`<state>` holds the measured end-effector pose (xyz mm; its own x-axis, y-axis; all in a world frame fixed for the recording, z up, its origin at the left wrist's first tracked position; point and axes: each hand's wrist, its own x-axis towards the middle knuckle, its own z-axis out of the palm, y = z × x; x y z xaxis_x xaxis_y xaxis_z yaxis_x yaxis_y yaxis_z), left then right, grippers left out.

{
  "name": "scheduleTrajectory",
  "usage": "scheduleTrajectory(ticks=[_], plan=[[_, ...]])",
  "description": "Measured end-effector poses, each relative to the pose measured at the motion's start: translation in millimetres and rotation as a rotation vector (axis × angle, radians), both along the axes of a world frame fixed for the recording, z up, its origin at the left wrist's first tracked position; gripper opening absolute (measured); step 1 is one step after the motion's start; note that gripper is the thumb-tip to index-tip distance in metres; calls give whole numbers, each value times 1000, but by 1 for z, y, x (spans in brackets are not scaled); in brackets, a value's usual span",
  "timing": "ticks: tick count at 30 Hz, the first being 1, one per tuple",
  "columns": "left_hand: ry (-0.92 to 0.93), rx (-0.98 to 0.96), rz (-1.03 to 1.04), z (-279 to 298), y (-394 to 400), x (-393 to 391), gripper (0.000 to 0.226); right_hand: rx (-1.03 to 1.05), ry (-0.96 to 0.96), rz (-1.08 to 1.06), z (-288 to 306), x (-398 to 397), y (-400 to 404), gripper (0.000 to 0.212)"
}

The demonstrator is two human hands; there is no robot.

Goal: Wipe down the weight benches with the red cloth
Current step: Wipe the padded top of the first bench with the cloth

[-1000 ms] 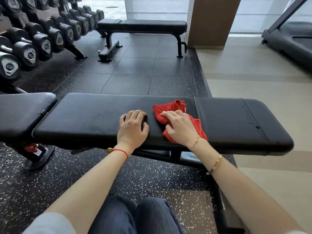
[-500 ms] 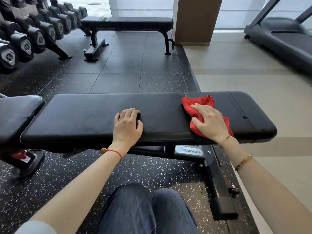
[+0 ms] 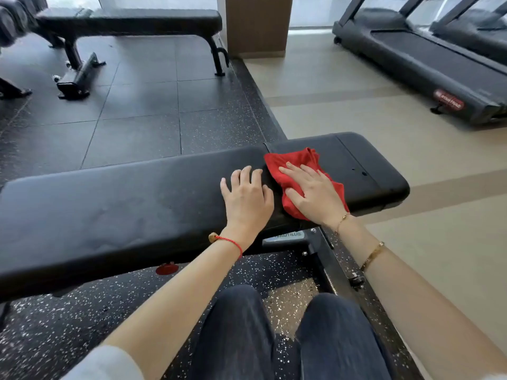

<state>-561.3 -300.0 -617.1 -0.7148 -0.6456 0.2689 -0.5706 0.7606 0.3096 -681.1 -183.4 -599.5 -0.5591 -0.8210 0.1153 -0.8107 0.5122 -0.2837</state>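
A long black padded weight bench (image 3: 123, 204) runs across the view in front of me. The red cloth (image 3: 297, 163) lies crumpled on the seam between the long pad and the short end pad at the right. My right hand (image 3: 312, 192) presses flat on the cloth with straight fingers. My left hand (image 3: 247, 196) rests on the pad just left of the cloth, fingers relaxed, holding nothing. A second black bench (image 3: 131, 19) stands at the far left.
Treadmills (image 3: 428, 61) stand at the far right on the beige floor. A wooden pillar (image 3: 258, 23) rises at the back centre. Dumbbells (image 3: 13, 20) show blurred at the far left edge. My knees (image 3: 288, 338) are below the bench, near its frame (image 3: 323, 253).
The view has swung right along the bench. My left hand slid right to sit beside the cloth. My right hand keeps pressing the cloth near the end pad.
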Motion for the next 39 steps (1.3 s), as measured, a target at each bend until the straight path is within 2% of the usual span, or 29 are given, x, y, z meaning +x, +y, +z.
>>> scheduleTrajectory(ticks=[7, 13, 19, 23, 27, 29, 31, 34, 39], plan=[[-30, -30, -2, -9, 5, -4, 46, 104, -67, -210, 6, -58, -23, 54], [-36, -56, 11, -8, 4, -6, 44, 69, -74, -115, 3, -48, -23, 54], [33, -93, 38, -15, 4, -7, 42, 11, 18, 102, -4, -36, 33, 55], [61, -92, 66, -16, 8, -7, 40, 56, 22, 11, -4, -95, 46, 54], [135, -100, 70, -15, 11, -9, 33, 143, -35, -104, 4, -135, 10, 54], [175, -95, 59, -14, 11, -8, 29, 144, -60, -22, 5, -121, -11, 54], [198, -77, 66, -12, 11, -8, 26, 120, -59, 147, 0, -92, -18, 55], [176, -59, 58, -7, 15, -9, 27, 86, -10, 340, -3, -64, 4, 57], [145, -2, 83, -5, 22, -9, 30, 29, 18, 335, -7, -98, 56, 56]])
